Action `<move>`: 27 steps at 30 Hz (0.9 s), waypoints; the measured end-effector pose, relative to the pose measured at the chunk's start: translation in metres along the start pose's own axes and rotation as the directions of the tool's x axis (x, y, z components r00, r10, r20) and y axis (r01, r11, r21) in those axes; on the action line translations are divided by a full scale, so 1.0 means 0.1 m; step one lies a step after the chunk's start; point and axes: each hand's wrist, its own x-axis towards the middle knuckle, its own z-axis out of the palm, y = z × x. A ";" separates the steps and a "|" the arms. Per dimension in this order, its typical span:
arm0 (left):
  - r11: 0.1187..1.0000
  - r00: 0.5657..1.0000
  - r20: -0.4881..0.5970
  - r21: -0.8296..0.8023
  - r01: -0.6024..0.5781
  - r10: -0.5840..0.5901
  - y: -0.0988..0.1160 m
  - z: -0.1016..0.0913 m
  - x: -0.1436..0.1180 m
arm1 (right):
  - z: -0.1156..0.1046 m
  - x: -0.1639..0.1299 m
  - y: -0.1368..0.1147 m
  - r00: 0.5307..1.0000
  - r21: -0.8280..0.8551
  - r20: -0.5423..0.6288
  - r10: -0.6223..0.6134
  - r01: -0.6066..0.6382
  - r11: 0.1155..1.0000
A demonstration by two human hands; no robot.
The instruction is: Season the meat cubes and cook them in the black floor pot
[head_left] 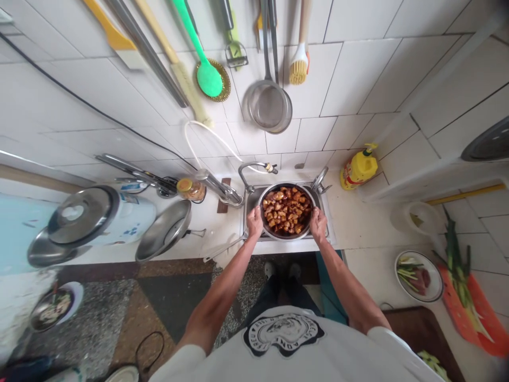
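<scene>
The steel bowl (264,201) held glossy brown meat chunks (286,210). A yellow bottle (358,168) had a red label. The spoon (205,71) was bright green, the wall tiles (358,69) white, the cutting mat (483,313) orange.

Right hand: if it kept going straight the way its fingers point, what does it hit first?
Probably the sink tap handle just beyond the right hand, which grips the bowl rim. Behind that is the tiled wall. Depth is unclear.
</scene>
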 end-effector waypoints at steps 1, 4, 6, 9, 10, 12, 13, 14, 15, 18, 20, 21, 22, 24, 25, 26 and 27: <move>1.000 1.000 -0.001 -0.005 0.014 -0.014 0.00 0.00 0.00 | 0.00 0.02 0.00 1.000 -0.005 0.004 -0.003 0.003 1.000; 0.999 1.000 -0.017 -0.037 -0.008 0.008 0.01 0.01 -0.01 | -0.01 0.05 0.00 0.999 0.014 0.005 -0.045 0.045 0.999; 0.998 0.999 -0.018 -0.048 -0.049 0.048 0.00 0.00 -0.02 | -0.03 0.05 -0.01 0.997 0.041 0.008 -0.077 0.077 0.996; 0.999 1.000 0.000 -0.026 -0.024 0.024 -0.02 0.01 -0.04 | -0.03 0.04 -0.01 0.998 0.047 0.035 -0.055 0.054 0.997; 1.000 1.000 0.002 -0.016 0.004 -0.004 -0.03 0.01 -0.04 | -0.02 0.03 -0.01 0.998 0.040 0.042 -0.041 0.040 0.998; 0.999 0.999 -0.002 -0.015 0.045 -0.045 -0.03 0.01 -0.05 | -0.02 0.02 -0.01 0.999 0.030 0.039 -0.033 0.032 0.999; 0.999 0.999 -0.008 -0.025 0.046 -0.047 -0.02 0.01 -0.05 | -0.02 0.02 -0.01 0.999 0.032 0.034 -0.039 0.038 0.999; 0.999 0.999 -0.017 -0.038 0.036 -0.036 -0.02 0.00 -0.06 | -0.03 0.01 -0.02 0.998 0.041 0.030 -0.050 0.049 0.998; 0.999 1.000 -0.026 -0.050 0.015 -0.017 -0.01 -0.01 -0.07 | -0.03 0.01 -0.03 0.998 0.052 0.027 -0.063 0.062 0.997; 0.997 0.999 -0.037 -0.072 -0.040 0.038 0.00 -0.04 -0.10 | -0.05 -0.01 -0.08 0.995 0.074 0.032 -0.091 0.089 0.993; 0.997 0.999 -0.023 -0.074 -0.026 0.024 -0.02 -0.04 -0.11 | -0.05 -0.02 -0.10 0.995 0.053 0.040 -0.086 0.084 0.995; 0.998 1.000 -0.017 -0.070 -0.006 0.005 -0.02 -0.04 -0.11 | -0.05 -0.02 -0.10 0.996 0.036 0.042 -0.075 0.073 0.997; 0.998 1.000 -0.017 -0.064 0.015 -0.016 -0.03 -0.04 -0.11 | -0.05 -0.03 -0.11 0.997 0.021 0.041 -0.064 0.063 0.998; 0.998 0.999 -0.031 -0.048 0.032 -0.034 -0.04 -0.04 -0.10 | -0.05 -0.04 -0.11 0.998 0.006 0.032 -0.060 0.059 0.998; 0.999 0.999 -0.041 -0.044 0.022 -0.024 -0.04 -0.04 -0.10 | -0.06 -0.04 -0.11 0.997 0.007 0.025 -0.073 0.072 0.997; 0.999 0.999 -0.050 -0.042 0.004 -0.006 -0.03 -0.04 -0.10 | -0.06 -0.03 -0.11 0.995 0.011 0.014 -0.096 0.096 0.995; 0.999 0.998 -0.056 -0.044 -0.018 0.015 -0.03 -0.05 -0.10 | -0.06 -0.02 -0.11 0.992 0.014 0.004 -0.125 0.125 0.992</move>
